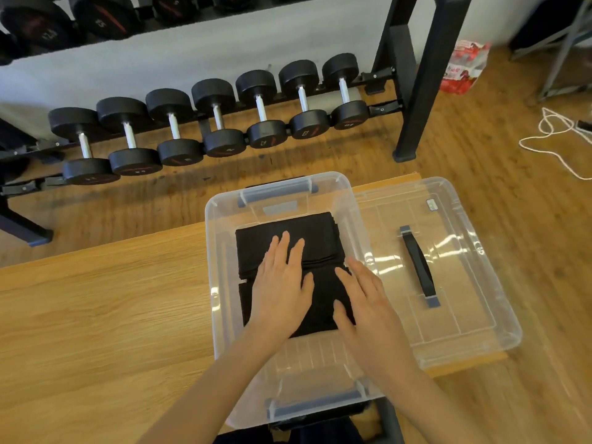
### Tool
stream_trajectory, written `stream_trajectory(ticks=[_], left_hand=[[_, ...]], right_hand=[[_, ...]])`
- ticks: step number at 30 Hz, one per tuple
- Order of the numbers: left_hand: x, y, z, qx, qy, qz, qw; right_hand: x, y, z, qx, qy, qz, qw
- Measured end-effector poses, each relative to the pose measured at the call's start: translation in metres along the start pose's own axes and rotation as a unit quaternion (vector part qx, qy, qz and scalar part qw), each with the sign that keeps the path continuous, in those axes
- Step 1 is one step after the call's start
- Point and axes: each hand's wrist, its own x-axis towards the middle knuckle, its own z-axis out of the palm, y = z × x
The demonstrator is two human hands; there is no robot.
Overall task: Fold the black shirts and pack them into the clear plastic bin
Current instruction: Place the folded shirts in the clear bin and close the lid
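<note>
Shirts (288,229) pressed flat in the bin (215,283).
Both grips released: left hand (282,283) and right hand (368,302) lie flat; folds at 12 o'clock could be sprung loose on lifting.

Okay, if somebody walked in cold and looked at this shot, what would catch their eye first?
Most likely the two hands in the middle: the left hand and right hand lie flat, fingers straight, on folded black shirts inside the clear plastic bin on the wooden table. Next, the row of black dumbbells on a rack behind the table. The bin's clear lid lies just right of the bin.
</note>
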Motion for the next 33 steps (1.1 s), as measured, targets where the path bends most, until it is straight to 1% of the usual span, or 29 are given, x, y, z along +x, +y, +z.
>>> stream_trajectory(ticks=[3, 6, 7, 9, 13, 18, 24, 28, 33], left_hand=[[0.017, 0.027, -0.012, -0.011, 0.054, 0.096, 0.994], [0.034, 0.055, -0.016, -0.033, 0.095, 0.211, 0.972], [0.040, 0.065, -0.016, -0.030, 0.095, 0.233, 0.967], [0.052, 0.084, -0.015, -0.011, 0.077, 0.263, 0.962], [0.089, 0.115, -0.005, 0.062, 0.010, 0.298, 0.952], [0.138, 0.138, 0.019, 0.152, -0.086, 0.290, 0.941], [0.176, 0.151, 0.046, 0.226, -0.165, 0.230, 0.932], [0.193, 0.152, 0.060, 0.242, -0.189, 0.196, 0.931], [0.209, 0.148, 0.073, 0.227, -0.204, 0.148, 0.941]], right_hand=[[-0.008, 0.012, -0.031, 0.046, 0.068, 0.018, 0.996], [-0.018, 0.035, -0.050, 0.063, 0.137, 0.061, 0.987], [-0.022, 0.045, -0.053, 0.071, 0.151, 0.088, 0.982], [-0.030, 0.066, -0.055, 0.084, 0.152, 0.151, 0.973], [-0.047, 0.101, -0.048, 0.064, 0.113, 0.245, 0.961], [-0.061, 0.120, -0.026, 0.055, 0.085, 0.315, 0.944], [-0.067, 0.133, 0.000, 0.029, 0.092, 0.354, 0.930], [-0.068, 0.135, 0.014, -0.002, 0.123, 0.365, 0.923], [-0.076, 0.139, 0.024, 0.014, 0.173, 0.392, 0.904]])
